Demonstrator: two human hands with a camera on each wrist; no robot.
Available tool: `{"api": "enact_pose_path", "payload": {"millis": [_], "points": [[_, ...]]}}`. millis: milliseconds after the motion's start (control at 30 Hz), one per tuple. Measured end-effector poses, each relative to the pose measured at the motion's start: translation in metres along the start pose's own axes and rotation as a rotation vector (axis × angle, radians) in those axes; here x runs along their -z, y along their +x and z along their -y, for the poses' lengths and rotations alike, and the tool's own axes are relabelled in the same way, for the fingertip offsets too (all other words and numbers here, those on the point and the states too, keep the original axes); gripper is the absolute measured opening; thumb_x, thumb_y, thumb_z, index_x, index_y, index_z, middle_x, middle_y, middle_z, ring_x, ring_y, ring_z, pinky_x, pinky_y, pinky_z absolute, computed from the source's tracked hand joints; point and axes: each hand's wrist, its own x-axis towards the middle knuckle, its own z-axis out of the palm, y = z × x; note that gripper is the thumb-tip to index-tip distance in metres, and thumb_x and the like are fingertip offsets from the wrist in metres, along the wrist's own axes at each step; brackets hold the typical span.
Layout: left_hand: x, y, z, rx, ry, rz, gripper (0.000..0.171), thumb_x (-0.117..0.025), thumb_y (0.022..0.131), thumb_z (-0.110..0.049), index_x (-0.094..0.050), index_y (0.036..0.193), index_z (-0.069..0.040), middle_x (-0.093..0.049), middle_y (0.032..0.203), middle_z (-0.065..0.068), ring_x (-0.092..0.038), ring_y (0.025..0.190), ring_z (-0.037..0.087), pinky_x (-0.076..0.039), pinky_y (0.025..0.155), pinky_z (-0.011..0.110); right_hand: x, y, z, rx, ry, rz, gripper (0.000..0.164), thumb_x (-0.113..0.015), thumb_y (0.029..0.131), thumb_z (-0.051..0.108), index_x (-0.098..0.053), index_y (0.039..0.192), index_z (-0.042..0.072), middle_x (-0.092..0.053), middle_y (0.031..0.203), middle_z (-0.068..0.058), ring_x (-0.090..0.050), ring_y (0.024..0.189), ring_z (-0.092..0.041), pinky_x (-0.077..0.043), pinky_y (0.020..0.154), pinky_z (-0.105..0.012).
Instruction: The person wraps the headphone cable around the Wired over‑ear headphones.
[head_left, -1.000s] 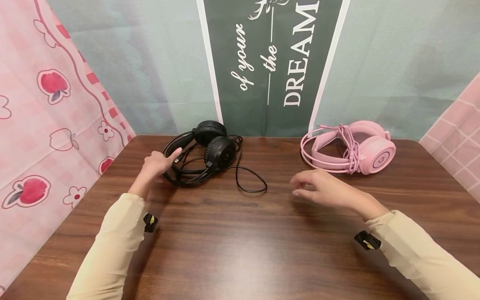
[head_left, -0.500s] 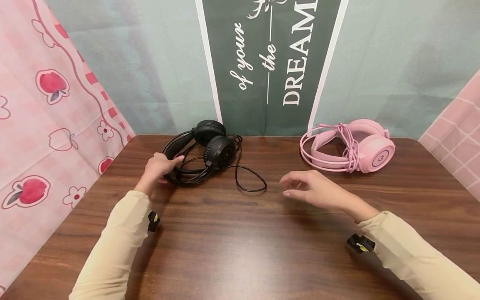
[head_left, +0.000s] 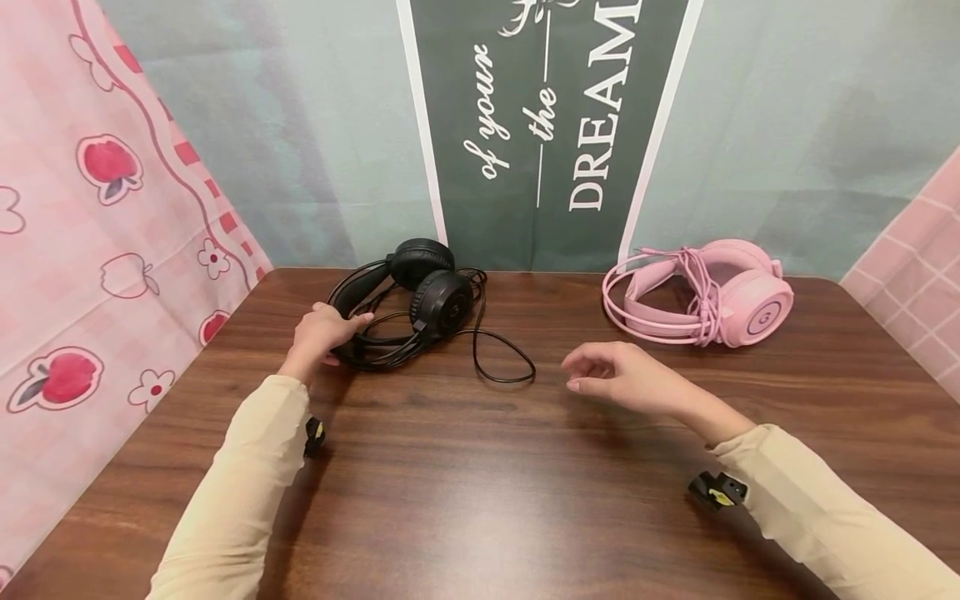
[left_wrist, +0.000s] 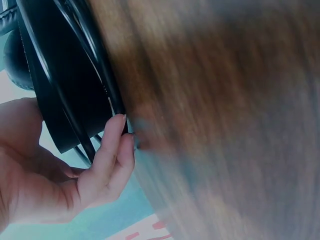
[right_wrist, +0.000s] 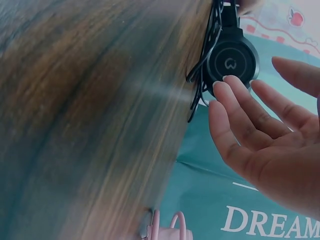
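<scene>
Thumb and fingers of the left grip (head_left: 321, 332) are holding the headband (head_left: 360, 289) of the black headset (head_left: 431, 304) in the head view, the rest of it lying just to that grip's right. The step in hand appears to be taking hold of this headset; the next move seems to call for a firm hold, with care for the loose cable (head_left: 510, 381) looping between the two grips. The right grip (head_left: 626, 375) is hovering with fingers loosely bent, holding nothing, while a pink headset (head_left: 742, 304) is lying beyond it. Both headsets are resting on the dark wood-grained desk (head_left: 450, 475), which is showing a pale glare in front of the grips. A greenish backdrop (head_left: 300, 167) with white lettering is hanging beyond them, and a pink fruit-print cloth (head_left: 67, 292) is hanging left of the left grip.

In the left wrist view, fingertips are touching the band's outer tube near the desk; the thumb's tip is staying out of sight.

In the right wrist view, the fingers are spreading apart, and an ear cup (right_wrist: 231, 64) is showing behind their tips.
</scene>
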Motion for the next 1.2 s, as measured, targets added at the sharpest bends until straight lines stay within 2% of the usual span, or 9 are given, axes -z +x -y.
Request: {"api": "enact_pose_path", "payload": {"millis": [167,333,533,733,833,967,1067,1133,1200], "points": [[0.002,-0.002,-0.002,0.005,0.029,-0.001,0.088,-0.046,0.088,-0.056,-0.019,0.131,0.016,-0.031,0.126,0.043,-0.062,0.053,0.027,-0.054,0.049,0.034,-0.003,0.001,-0.002,-0.009,-0.001,0.019,0.023,-0.064,0.085,0.014,-0.062,0.103,0.000,-0.063,0.084,0.002,-0.058,0.078,-0.011,-0.049,0.069,-0.027],[0.001,0.000,-0.003,0.018,0.020,-0.004,0.087,-0.057,0.084,-0.052,-0.021,0.129,0.013,-0.034,0.124,0.041,-0.061,0.053,0.027,-0.054,0.049,0.034,-0.006,0.001,-0.005,-0.024,-0.008,0.026,0.022,-0.065,0.085,0.013,-0.062,0.103,0.001,-0.063,0.083,0.003,-0.058,0.077,-0.010,-0.049,0.069,-0.026],[0.000,0.003,-0.001,0.033,-0.010,0.013,0.082,-0.065,0.082,-0.035,-0.016,0.129,0.010,-0.035,0.122,0.042,-0.061,0.050,0.026,-0.054,0.048,0.034,-0.006,-0.002,-0.004,-0.008,0.013,0.042,0.023,-0.065,0.085,0.013,-0.061,0.103,0.000,-0.063,0.084,0.002,-0.058,0.076,-0.011,-0.049,0.066,-0.026],[0.003,0.004,0.001,0.027,-0.036,0.011,0.075,-0.051,0.082,-0.018,-0.006,0.133,0.013,-0.031,0.123,0.046,-0.062,0.048,0.025,-0.054,0.047,0.033,-0.006,-0.002,-0.006,-0.016,-0.009,0.049,0.023,-0.065,0.085,0.013,-0.061,0.104,0.001,-0.063,0.083,0.003,-0.058,0.075,-0.010,-0.049,0.066,-0.026],[0.003,0.003,0.002,0.021,-0.055,0.010,0.070,-0.048,0.082,-0.015,-0.007,0.132,0.014,-0.028,0.124,0.046,-0.061,0.047,0.025,-0.054,0.047,0.033,-0.005,-0.002,-0.007,-0.018,-0.018,0.049,0.023,-0.065,0.085,0.014,-0.061,0.104,0.001,-0.063,0.083,0.004,-0.058,0.076,-0.010,-0.049,0.067,-0.026],[0.006,0.001,0.001,0.006,-0.078,0.025,0.068,-0.048,0.086,-0.016,-0.008,0.130,0.015,-0.025,0.125,0.046,-0.062,0.048,0.027,-0.055,0.050,0.034,-0.003,-0.003,-0.007,-0.027,-0.020,0.042,0.024,-0.064,0.085,0.015,-0.061,0.105,0.002,-0.064,0.084,0.004,-0.059,0.078,-0.010,-0.049,0.069,-0.027],[0.010,-0.002,-0.001,-0.014,-0.059,0.036,0.070,-0.047,0.089,-0.020,-0.005,0.132,0.017,-0.023,0.127,0.048,-0.063,0.050,0.027,-0.055,0.053,0.036,-0.001,-0.004,-0.007,-0.026,-0.018,0.035,0.024,-0.064,0.086,0.016,-0.061,0.106,0.002,-0.063,0.084,0.003,-0.059,0.079,-0.010,-0.049,0.069,-0.027],[0.013,-0.004,-0.004,-0.027,-0.035,0.036,0.070,-0.047,0.091,-0.022,-0.004,0.132,0.018,-0.022,0.127,0.048,-0.063,0.051,0.026,-0.056,0.058,0.037,0.000,-0.004,-0.007,-0.026,-0.016,0.035,0.025,-0.064,0.086,0.016,-0.061,0.106,0.002,-0.063,0.084,0.003,-0.059,0.079,-0.010,-0.049,0.070,-0.027],[0.014,-0.006,-0.006,-0.030,-0.019,0.033,0.068,-0.047,0.092,-0.022,-0.008,0.131,0.018,-0.025,0.125,0.048,-0.063,0.051,0.024,-0.055,0.068,0.039,0.000,-0.005,-0.007,-0.029,-0.013,0.038,0.025,-0.064,0.086,0.017,-0.061,0.107,0.002,-0.063,0.084,0.003,-0.059,0.079,-0.010,-0.049,0.070,-0.027]]}}
